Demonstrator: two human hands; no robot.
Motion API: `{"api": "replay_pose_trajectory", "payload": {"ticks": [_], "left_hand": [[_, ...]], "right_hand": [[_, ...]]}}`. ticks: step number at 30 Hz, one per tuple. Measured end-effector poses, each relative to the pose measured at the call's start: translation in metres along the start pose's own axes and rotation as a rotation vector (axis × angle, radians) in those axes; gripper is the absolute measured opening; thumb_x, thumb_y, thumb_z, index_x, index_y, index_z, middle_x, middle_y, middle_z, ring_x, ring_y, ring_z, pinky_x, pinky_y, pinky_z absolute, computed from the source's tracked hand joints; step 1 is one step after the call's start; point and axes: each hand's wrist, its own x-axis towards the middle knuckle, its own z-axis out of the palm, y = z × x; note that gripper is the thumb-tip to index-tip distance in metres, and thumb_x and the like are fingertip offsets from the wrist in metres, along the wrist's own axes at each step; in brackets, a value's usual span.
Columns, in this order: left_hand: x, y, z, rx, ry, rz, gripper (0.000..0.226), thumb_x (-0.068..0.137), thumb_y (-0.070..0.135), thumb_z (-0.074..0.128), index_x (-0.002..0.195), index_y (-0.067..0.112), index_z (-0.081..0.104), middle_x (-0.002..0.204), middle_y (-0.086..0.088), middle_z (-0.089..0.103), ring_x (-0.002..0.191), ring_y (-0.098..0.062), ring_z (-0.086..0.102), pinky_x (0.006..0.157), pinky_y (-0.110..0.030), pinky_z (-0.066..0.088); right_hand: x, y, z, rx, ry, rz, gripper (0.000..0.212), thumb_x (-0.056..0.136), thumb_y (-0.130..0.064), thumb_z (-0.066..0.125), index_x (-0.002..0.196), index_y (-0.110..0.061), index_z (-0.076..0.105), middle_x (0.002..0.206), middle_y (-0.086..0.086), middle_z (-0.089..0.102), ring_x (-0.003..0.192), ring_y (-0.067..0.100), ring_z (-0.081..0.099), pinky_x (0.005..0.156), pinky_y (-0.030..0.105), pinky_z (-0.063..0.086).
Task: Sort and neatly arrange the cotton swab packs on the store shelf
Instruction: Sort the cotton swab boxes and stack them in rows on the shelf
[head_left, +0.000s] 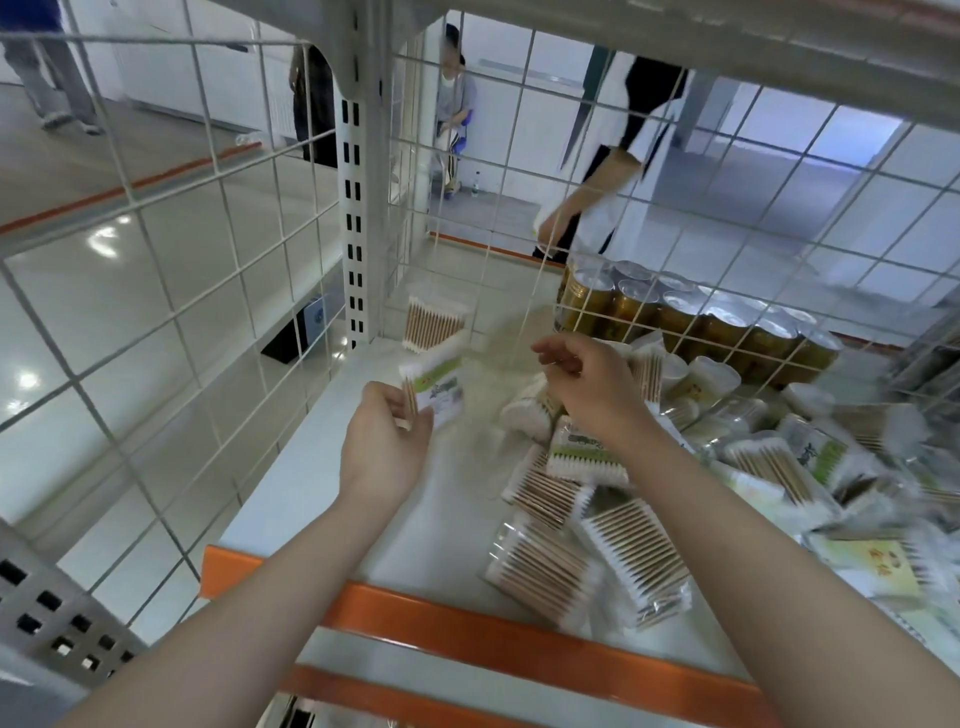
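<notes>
Left hand (387, 439) holds a swab pack (435, 384) in its grip; right hand (587, 382), loosely curled, holds nothing.

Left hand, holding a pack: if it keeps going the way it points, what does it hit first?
Probably the upright swab pack in the shelf's back left corner. The left hand points its held pack up and away toward it, with bare shelf between; depth is uncertain in this single view.

Head view, looking forward-down, close over shelf (395, 525), edges somewhat blurred
</notes>
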Motion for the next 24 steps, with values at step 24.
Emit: {"api": "replay_pose_trajectory", "payload": {"ticks": [24], "left_hand": [[0.042,-0.008,0.009,0.352,-0.254,0.191,0.069,0.082,0.009,0.058,0.141,0.029,0.028,0.141,-0.012,0.017,0.094,-0.041,0.057,0.081,-0.044,0.05]], "right_hand": [[-0.003,0.033,-0.033,-0.21,0.219,-0.058,0.023,0.09,-0.005,0.048,0.105,-0.014,0.063,0.097,-0.006,0.056,0.088,0.006,0.051,0.068,0.007,0.036]]}}
